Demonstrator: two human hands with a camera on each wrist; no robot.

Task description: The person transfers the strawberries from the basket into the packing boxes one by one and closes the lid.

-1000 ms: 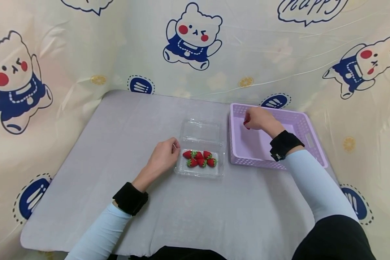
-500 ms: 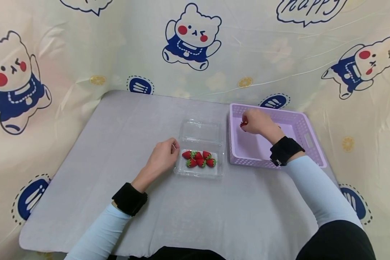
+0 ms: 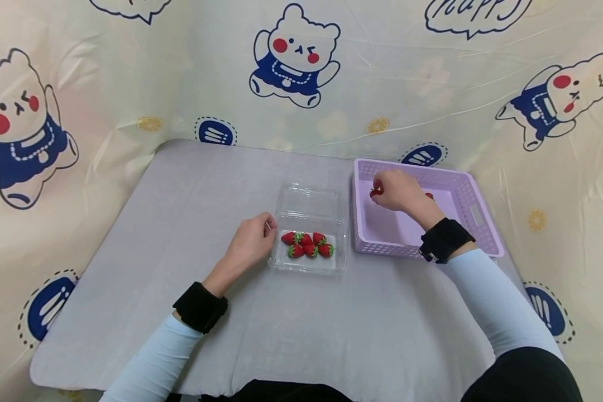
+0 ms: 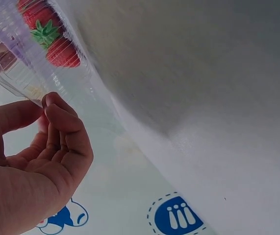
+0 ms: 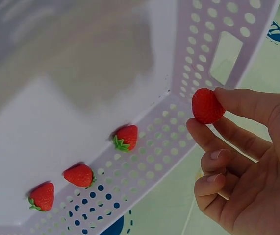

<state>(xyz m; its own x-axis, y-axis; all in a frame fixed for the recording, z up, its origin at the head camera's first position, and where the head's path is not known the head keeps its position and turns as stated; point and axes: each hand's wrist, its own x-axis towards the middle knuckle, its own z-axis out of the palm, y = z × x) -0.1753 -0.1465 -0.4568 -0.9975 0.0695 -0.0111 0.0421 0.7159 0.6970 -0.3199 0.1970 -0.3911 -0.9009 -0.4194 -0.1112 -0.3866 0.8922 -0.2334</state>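
The person's right hand (image 5: 257,156) pinches one small red strawberry (image 5: 207,106) between thumb and forefinger, at the far left corner of a lilac rectangular plastic basket (image 3: 392,229) with perforated walls; how high it is held above the basket's floor is hard to tell. Three more red strawberries with green leaves (image 5: 79,175) lie in a loose row on that floor, along the far long wall. The left hand (image 3: 251,240) grasps the left edge of a clear plastic hinged container (image 3: 314,221) with thumb and forefinger, its other fingers curled in. The container stands open just left of the basket, lid folded back away from the person, and six red strawberries with green leaves (image 3: 310,251) sit in its near half in two rows of three. Basket and container both rest on a grey cloth-covered desk (image 3: 281,335), before a cream bear-print backdrop (image 3: 382,72).
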